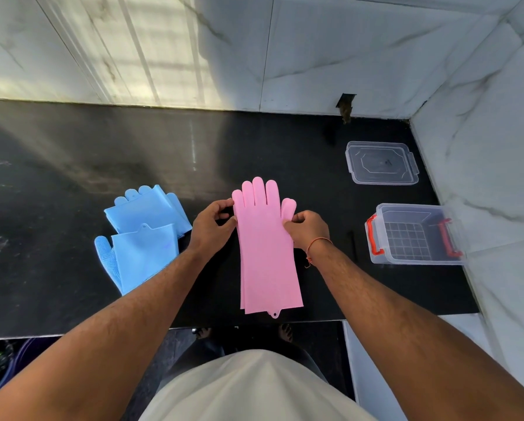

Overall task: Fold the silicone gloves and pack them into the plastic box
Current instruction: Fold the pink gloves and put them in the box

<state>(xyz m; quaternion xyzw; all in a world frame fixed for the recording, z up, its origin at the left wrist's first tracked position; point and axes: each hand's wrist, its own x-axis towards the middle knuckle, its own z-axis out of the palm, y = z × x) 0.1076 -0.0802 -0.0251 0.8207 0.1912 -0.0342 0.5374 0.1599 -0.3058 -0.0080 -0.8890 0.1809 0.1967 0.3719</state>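
Pink silicone gloves (266,250) lie flat and stacked on the black counter, fingers pointing away from me. My left hand (210,227) pinches their left edge near the palm. My right hand (307,227) pinches the right edge just below the thumb. To the left lie two blue silicone gloves (142,235), overlapping each other. The clear plastic box (415,235) with orange latches stands open and holds nothing at the right.
The box's clear lid (382,162) lies flat behind the box. The black counter (72,177) meets marble walls at the back and right. Its front edge runs just below the pink cuffs.
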